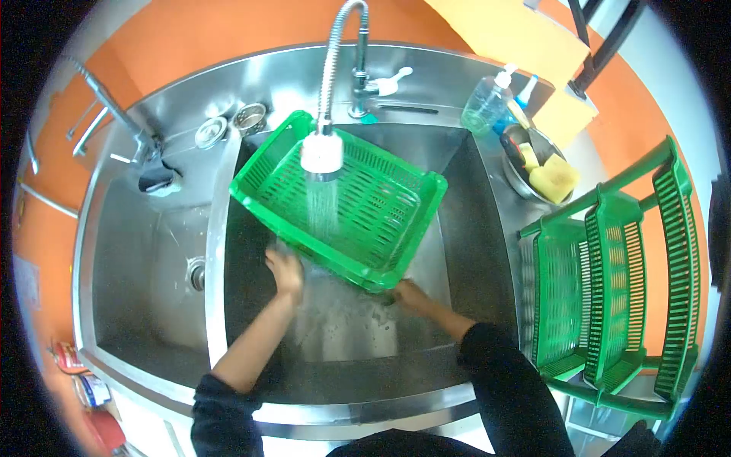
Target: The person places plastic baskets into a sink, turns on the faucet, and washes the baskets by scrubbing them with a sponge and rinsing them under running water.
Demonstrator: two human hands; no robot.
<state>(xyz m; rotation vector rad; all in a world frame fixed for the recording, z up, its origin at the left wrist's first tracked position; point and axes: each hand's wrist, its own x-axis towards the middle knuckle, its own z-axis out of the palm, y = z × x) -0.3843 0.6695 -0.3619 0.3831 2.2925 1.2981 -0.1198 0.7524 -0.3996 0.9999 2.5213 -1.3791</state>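
Observation:
A green slotted plastic basket (358, 206) is tilted over the right-hand sink basin. Water pours into it from a white spray head (322, 154) directly above. My left hand (285, 273) is at the basket's near long side, its fingertips partly hidden beneath the edge. At the near right corner my right hand (411, 297) grips the basket, with most of its fingers out of sight below the rim. Wet drops mark the steel basin floor (343, 327) under my hands.
A green tiered rack (609, 282) stands to the right. Behind it are a steel bowl (519, 179) with a yellow sponge (555, 180) and a clear pump bottle (485, 105). On the left lies a second basin (145, 282) with another faucet (126, 114). A strainer (250, 118) rests on the back ledge.

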